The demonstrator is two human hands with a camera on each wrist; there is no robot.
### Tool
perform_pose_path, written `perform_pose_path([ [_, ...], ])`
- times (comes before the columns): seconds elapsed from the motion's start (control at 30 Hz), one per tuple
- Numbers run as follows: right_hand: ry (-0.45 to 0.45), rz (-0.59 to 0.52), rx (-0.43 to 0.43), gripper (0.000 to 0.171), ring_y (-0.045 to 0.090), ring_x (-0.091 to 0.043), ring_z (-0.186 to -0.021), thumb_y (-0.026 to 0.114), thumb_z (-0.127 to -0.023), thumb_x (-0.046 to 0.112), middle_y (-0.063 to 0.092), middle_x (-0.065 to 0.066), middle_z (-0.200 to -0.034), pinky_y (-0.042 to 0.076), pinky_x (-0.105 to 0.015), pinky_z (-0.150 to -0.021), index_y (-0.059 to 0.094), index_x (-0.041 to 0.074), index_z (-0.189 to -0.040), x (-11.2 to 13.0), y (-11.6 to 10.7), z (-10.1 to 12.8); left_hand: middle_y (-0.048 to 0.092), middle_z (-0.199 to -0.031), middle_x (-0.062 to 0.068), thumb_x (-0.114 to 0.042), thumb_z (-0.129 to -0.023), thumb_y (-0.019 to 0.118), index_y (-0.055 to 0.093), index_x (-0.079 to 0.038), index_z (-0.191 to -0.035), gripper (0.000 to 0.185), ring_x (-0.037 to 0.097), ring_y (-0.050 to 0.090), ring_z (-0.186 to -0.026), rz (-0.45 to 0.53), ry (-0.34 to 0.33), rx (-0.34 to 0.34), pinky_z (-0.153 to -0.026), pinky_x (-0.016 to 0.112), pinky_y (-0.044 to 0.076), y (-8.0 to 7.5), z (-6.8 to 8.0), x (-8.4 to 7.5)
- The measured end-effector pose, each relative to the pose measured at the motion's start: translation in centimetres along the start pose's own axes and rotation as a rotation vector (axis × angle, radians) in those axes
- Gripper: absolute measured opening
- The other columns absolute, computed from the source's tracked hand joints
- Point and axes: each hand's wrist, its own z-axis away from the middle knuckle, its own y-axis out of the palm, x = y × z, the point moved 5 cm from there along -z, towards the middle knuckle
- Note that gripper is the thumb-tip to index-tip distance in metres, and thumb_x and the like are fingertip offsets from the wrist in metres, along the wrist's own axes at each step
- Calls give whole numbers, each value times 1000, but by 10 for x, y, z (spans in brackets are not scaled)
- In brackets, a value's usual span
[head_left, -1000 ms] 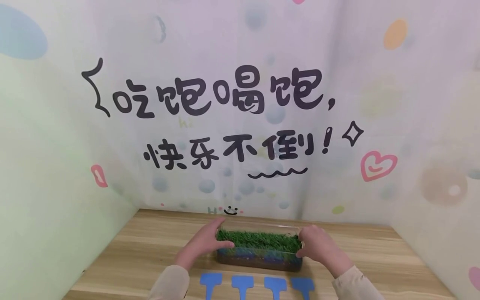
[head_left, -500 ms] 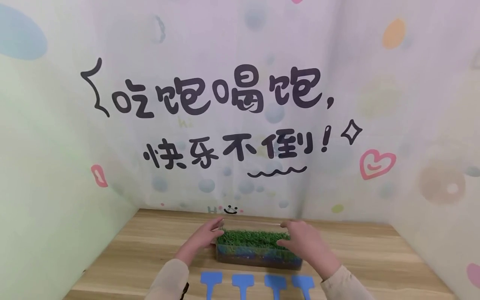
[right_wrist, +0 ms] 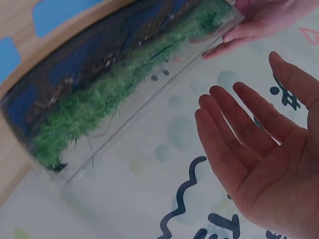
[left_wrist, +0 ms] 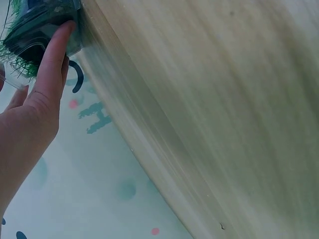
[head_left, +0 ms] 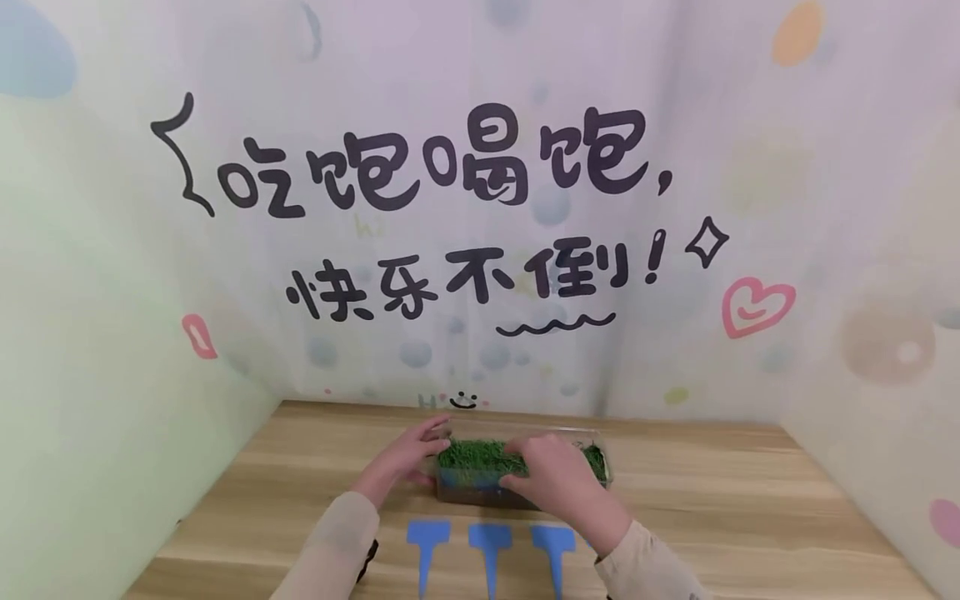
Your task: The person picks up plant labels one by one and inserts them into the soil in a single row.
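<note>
A clear plastic box of green grass stands on the wooden table, with dark soil showing low through its wall. At its left end is my left hand, its fingers straight and spread about the rim; the left wrist view has one finger laid along the end wall. Over the right half of the grass hovers my right hand, holding nothing and hiding part of the box. In the right wrist view its fingers are spread and relaxed, apart from the rim.
Several blue T-shaped plant labels lie in a row in front of the box, one mostly covered by the right arm. Behind the wooden table hangs a printed backdrop with black lettering, and pale walls flank both sides.
My right hand has left the box's right end and moved left over the grass. My left hand has shifted slightly at the left end. The head view has tilted down a little.
</note>
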Motion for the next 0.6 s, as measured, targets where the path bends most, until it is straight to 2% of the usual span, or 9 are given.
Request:
perform_pose_path([
  [0.37,-66,-56,108,36,71,-21,-91,79,-85,31,75,-6,-110,59,-35,-72,73,10,-114,20,27,-9,29,-161,21,-13,-105,50,33,-17,-156,54,49,33,-144,37,-33,25,-75,52,61,-2,-8,-1],
  [0.6,-37,-13,165,37,70,-17,-84,78,-85,35,75,-5,-108,58,-33,-70,74,11,-113,23,51,-15,26,-162,24,-12,-105,49,32,-14,-156,54,49,29,-146,35,-29,42,-78,56,60,-4,-7,1],
])
